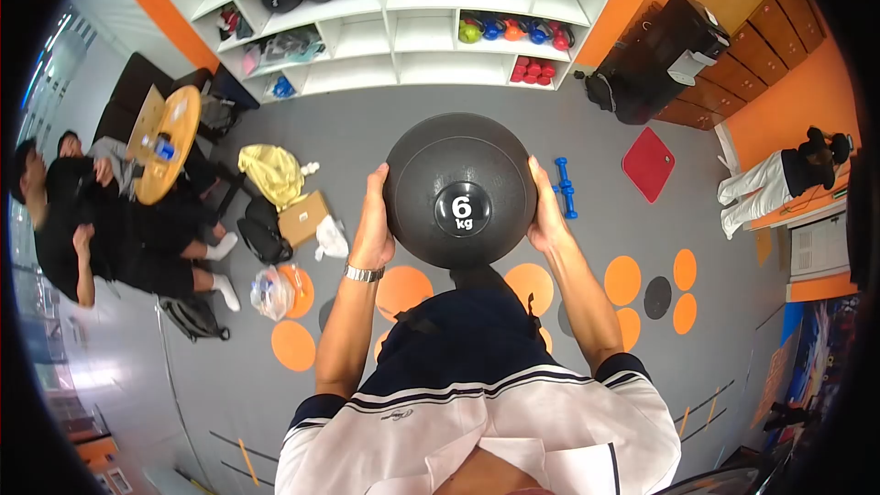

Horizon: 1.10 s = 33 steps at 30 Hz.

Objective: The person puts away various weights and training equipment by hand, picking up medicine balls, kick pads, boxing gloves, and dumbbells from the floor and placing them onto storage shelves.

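A black medicine ball [458, 151] marked "6 kg" is held out in front of my body, above the grey floor. My left hand [373, 220] presses on its left side, with a metal watch on that wrist. On the opposite side my right hand [548, 211] grips the ball, thumb uppermost. The ball hides most of the fingers of both hands. Just right of my right hand, blue dumbbells [564, 188] lie on the floor.
White shelves [357, 82] hold balls and kettlebells [513, 30]. Left are seated people [119, 229], a round table [183, 119], a yellow bag [270, 174], a cardboard box [303, 218] and backpacks. Right are a red mat [648, 165], a black machine [660, 60] and a standing person [770, 179].
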{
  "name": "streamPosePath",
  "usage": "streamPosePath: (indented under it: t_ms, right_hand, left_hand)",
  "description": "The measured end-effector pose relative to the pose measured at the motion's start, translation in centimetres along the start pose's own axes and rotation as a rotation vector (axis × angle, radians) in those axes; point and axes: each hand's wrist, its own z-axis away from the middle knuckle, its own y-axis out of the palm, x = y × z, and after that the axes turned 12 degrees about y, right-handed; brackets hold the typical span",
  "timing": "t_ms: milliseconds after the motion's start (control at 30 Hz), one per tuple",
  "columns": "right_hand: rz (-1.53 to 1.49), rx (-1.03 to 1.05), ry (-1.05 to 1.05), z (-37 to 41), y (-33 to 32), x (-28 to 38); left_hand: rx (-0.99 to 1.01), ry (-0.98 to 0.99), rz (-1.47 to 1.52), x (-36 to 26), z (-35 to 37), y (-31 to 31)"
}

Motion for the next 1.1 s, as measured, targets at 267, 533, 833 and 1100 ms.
streamPosePath:
  t_ms: [267,533,833,1100]
  right_hand:
    - [0.039,0.019,0.045,-18.0,2.7,14.2]
    - [0.075,-0.013,0.115,-32.4,6.8,24.8]
    - [0.020,0.001,0.036,-50.6,12.9,30.6]
    - [-0.031,0.117,-0.082,-65.8,12.8,32.1]
  left_hand:
    - [0.003,-0.014,-0.022,-0.4,-22.9,3.5]
    - [-0.069,-0.062,0.067,-3.4,-40.4,5.1]
    - [-0.039,-0.026,0.111,-3.6,-61.1,0.5]
    - [0.002,0.159,-0.018,-1.9,-75.8,-0.9]
